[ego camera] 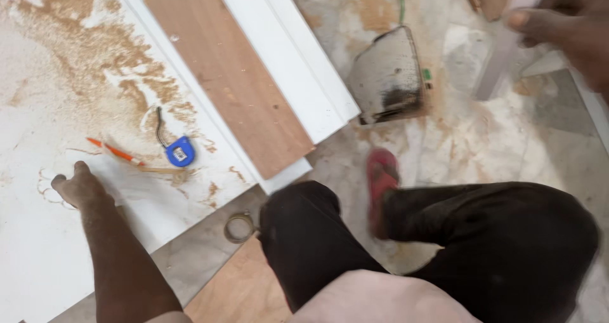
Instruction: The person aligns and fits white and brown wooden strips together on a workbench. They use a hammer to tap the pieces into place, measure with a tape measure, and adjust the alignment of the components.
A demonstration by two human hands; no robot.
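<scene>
- The left hand [77,186] is pressed on a white board [38,247], its fingers [81,168] curled narrow, holding nothing.
- An orange pencil [115,150] and blue tape measure [180,151] are seen just beside it.
- The right hand [561,15] is blurred; a pale strip [501,56] is touched, grip unclear.

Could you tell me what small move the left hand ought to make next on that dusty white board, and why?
Probably a short reach forward and to the right, to the orange pencil. The left hand rests knuckles-down on the sawdust-strewn white board, holding nothing, and the pencil lies just beyond it, beside the blue tape measure. The right hand already grips a pale strip.
</scene>
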